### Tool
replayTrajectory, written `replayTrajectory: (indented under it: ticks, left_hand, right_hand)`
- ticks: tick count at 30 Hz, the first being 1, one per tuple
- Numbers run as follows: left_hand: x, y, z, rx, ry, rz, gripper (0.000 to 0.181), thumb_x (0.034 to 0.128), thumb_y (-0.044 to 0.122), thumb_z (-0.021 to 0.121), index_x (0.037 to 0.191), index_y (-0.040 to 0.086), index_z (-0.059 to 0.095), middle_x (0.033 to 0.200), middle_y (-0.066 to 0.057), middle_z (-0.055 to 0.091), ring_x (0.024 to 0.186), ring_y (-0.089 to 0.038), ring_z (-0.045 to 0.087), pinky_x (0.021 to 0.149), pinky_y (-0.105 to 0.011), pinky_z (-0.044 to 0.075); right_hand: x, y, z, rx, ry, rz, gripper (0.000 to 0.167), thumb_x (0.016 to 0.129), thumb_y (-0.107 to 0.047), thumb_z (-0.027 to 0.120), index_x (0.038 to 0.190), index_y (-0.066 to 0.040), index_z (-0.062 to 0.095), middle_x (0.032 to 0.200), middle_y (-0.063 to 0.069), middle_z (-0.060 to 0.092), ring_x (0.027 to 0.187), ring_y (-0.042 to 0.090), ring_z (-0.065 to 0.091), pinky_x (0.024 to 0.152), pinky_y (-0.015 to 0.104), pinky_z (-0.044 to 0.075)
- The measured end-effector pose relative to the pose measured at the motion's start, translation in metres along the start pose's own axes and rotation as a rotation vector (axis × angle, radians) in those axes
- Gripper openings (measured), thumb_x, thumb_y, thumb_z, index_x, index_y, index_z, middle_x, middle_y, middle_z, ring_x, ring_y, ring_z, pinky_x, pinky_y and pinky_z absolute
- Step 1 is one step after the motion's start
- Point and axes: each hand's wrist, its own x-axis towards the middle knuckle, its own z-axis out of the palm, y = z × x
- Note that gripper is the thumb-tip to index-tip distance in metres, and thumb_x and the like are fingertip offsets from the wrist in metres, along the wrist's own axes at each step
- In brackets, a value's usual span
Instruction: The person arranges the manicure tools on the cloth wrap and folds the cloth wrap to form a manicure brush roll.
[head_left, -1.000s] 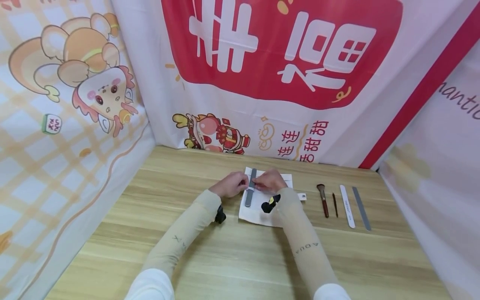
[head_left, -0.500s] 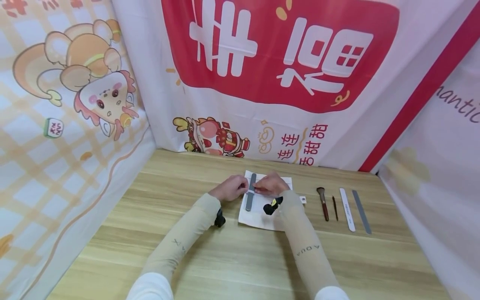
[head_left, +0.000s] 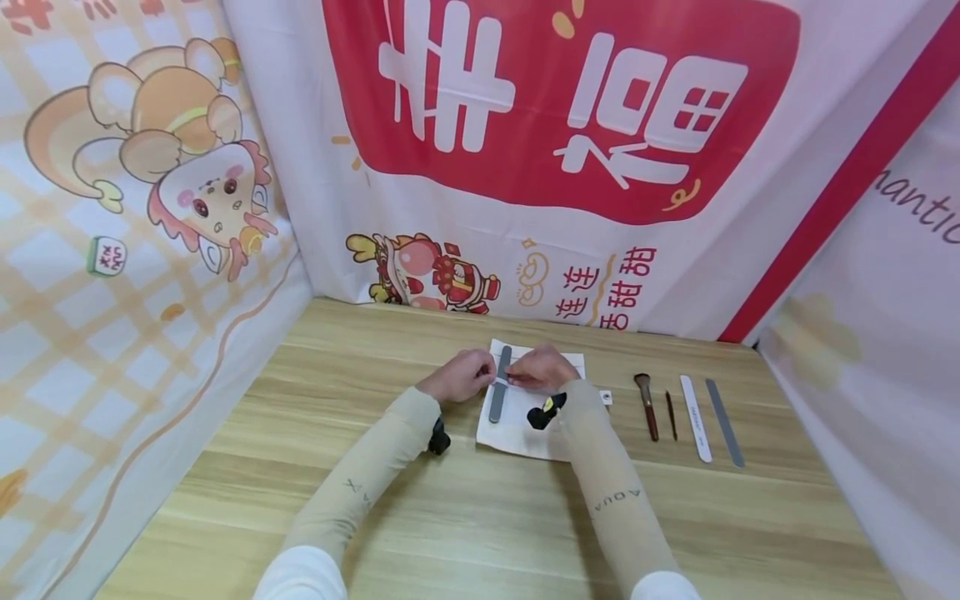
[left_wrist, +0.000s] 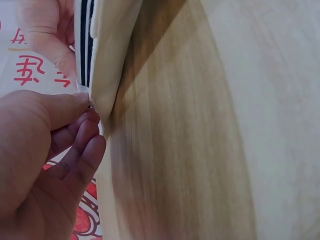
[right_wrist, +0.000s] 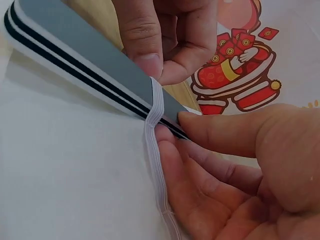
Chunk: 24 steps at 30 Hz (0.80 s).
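Grey stacked files (head_left: 497,403) with dark and white layered edges lie on a white cloth (head_left: 517,435), crossed by a narrow white elastic band (right_wrist: 156,102). My left hand (head_left: 461,377) is at the cloth's left edge; in the left wrist view its thumb and fingertips (left_wrist: 90,102) pinch the edge by the band. From the other side my right hand (head_left: 542,368) grips the files, its thumb (right_wrist: 215,131) on the grey face and its fingers curled beneath, beside the band, in the right wrist view. The fingers partly hide the far part of the files.
Right of the cloth lie a brush (head_left: 647,408), a thin dark tool (head_left: 671,415), a white file (head_left: 695,418) and a grey file (head_left: 724,422) on the wooden table (head_left: 480,525). A small white tab (head_left: 606,397) sticks out at the cloth's right side. Printed fabric hangs behind.
The near end of the stacked files has swung slightly left. Both hands keep nearly the same place and grip, while the head view has shifted a little.
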Motion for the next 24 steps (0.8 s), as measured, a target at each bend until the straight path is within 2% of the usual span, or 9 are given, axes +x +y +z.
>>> replayTrajectory:
  ticks: [4, 7, 10, 13, 15, 17, 20, 24]
  left_hand:
    - [0.003, 0.002, 0.003, 0.007, -0.016, 0.029, 0.011, 0.105, 0.007, 0.061, 0.096, 0.007, 0.068, 0.095, -0.005, 0.065, 0.089, -0.017, 0.059, 0.084, -0.033, 0.051]
    - [0.006, 0.002, 0.005, 0.018, -0.027, 0.036, 0.011, 0.1045, 0.008, 0.062, 0.096, 0.008, 0.069, 0.094, -0.004, 0.066, 0.088, -0.016, 0.059, 0.084, -0.032, 0.051]
    - [0.008, 0.001, 0.006, 0.03, -0.018, 0.033, 0.01, 0.1026, 0.009, 0.064, 0.094, 0.01, 0.07, 0.094, -0.002, 0.067, 0.087, -0.014, 0.06, 0.082, -0.03, 0.052]
    - [0.01, 0.003, 0.005, 0.012, 0.006, 0.03, 0.009, 0.1008, 0.01, 0.067, 0.092, 0.012, 0.069, 0.094, -0.001, 0.067, 0.087, -0.014, 0.06, 0.082, -0.029, 0.053]
    - [0.011, 0.004, 0.005, -0.014, 0.022, 0.047, 0.008, 0.0999, 0.01, 0.069, 0.092, 0.012, 0.07, 0.095, -0.002, 0.068, 0.087, -0.014, 0.061, 0.082, -0.029, 0.054]
    - [0.012, 0.007, 0.005, -0.033, 0.026, 0.066, 0.004, 0.0994, 0.009, 0.07, 0.096, 0.009, 0.071, 0.095, -0.003, 0.068, 0.088, -0.014, 0.062, 0.082, -0.029, 0.055]
    - [0.014, 0.01, 0.008, -0.015, 0.02, 0.095, 0.003, 0.0985, 0.008, 0.072, 0.1, 0.006, 0.071, 0.096, -0.003, 0.068, 0.087, -0.014, 0.061, 0.081, -0.029, 0.054]
    - [0.017, 0.015, 0.011, 0.042, -0.01, 0.104, 0.004, 0.0983, 0.009, 0.072, 0.102, 0.008, 0.069, 0.097, -0.002, 0.065, 0.088, -0.014, 0.057, 0.081, -0.028, 0.052]
  right_hand:
    - [-0.007, 0.0, -0.004, -0.082, -0.009, -0.023, 0.015, 0.091, -0.005, 0.079, 0.103, 0.003, 0.078, 0.092, 0.01, 0.079, 0.079, 0.014, 0.074, 0.075, 0.026, 0.062]
    - [-0.013, 0.0, -0.008, -0.185, -0.005, -0.058, 0.017, 0.091, -0.007, 0.08, 0.104, 0.002, 0.079, 0.094, 0.01, 0.08, 0.083, 0.013, 0.074, 0.079, 0.026, 0.062]
    - [-0.022, -0.001, -0.016, -0.331, 0.038, -0.1, 0.018, 0.091, -0.017, 0.082, 0.104, -0.004, 0.081, 0.095, 0.006, 0.081, 0.085, 0.012, 0.072, 0.082, 0.026, 0.059]
    - [-0.034, -0.001, -0.032, -0.398, 0.096, -0.159, 0.023, 0.091, -0.024, 0.083, 0.106, -0.007, 0.08, 0.099, 0.006, 0.081, 0.09, 0.016, 0.074, 0.088, 0.032, 0.059]
    - [-0.045, 0.0, -0.049, -0.385, 0.133, -0.187, 0.027, 0.092, -0.025, 0.082, 0.111, -0.007, 0.077, 0.104, 0.007, 0.079, 0.097, 0.021, 0.075, 0.093, 0.038, 0.06]
    - [-0.056, 0.004, -0.072, -0.373, 0.161, -0.256, 0.032, 0.093, -0.022, 0.08, 0.117, -0.002, 0.074, 0.111, 0.013, 0.078, 0.101, 0.026, 0.074, 0.094, 0.041, 0.06]
    - [-0.076, 0.015, -0.118, -0.445, 0.248, -0.333, 0.038, 0.096, -0.022, 0.078, 0.125, 0.002, 0.072, 0.118, 0.019, 0.076, 0.104, 0.029, 0.072, 0.09, 0.037, 0.059]
    - [-0.11, 0.041, -0.186, -0.558, 0.403, -0.359, 0.042, 0.099, -0.027, 0.074, 0.127, 0.003, 0.071, 0.12, 0.023, 0.075, 0.102, 0.027, 0.071, 0.083, 0.03, 0.056]
